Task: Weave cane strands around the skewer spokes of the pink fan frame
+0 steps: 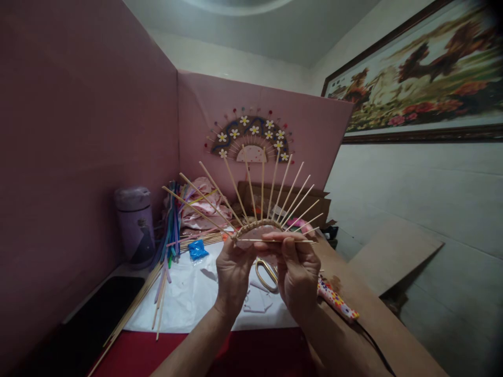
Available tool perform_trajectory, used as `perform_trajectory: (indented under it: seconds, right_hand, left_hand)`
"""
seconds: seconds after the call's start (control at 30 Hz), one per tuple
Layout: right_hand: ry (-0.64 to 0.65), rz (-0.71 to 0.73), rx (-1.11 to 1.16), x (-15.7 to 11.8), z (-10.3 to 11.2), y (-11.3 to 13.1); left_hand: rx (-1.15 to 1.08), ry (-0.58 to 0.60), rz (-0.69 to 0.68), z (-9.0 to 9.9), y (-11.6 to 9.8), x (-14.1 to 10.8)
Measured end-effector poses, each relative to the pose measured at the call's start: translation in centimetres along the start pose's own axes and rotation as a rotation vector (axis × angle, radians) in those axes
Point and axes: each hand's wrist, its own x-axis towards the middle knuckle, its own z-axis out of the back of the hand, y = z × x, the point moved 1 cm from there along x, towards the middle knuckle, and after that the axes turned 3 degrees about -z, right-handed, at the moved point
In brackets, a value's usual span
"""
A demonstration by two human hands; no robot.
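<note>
A half-round fan frame (261,226) is raised in front of me, thin wooden sticks spreading upward from its braided-looking curved rim. My left hand (232,275) closes round its left lower corner. A single thin wooden stick (245,240) lies level across the flat lower side. My right hand (297,280) pinches that stick near its right part, thumb and fingers pressed together, close against the frame. Whether its fingers also grip the frame is hidden. Behind and below the hands, gold-handled scissors (264,283) rest on white paper (176,301).
A lilac tumbler (135,230), colourful fuzzy stems (173,225) and a blue packet (197,250) stand or lie left. A flower-patterned tool (337,299) with a black cord lies right. A flowered fan (251,137) is pinned to the pink board (314,120). Cardboard (310,201) stands behind.
</note>
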Motion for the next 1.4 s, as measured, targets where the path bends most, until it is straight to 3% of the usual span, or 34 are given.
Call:
perform_trajectory:
  seconds: [1.4]
  right_hand:
    - [-0.027,-0.012,0.035,-0.11,-0.34,-0.16]
  left_hand:
    - [0.007,0.019,-0.055,0.05,0.55,-0.26]
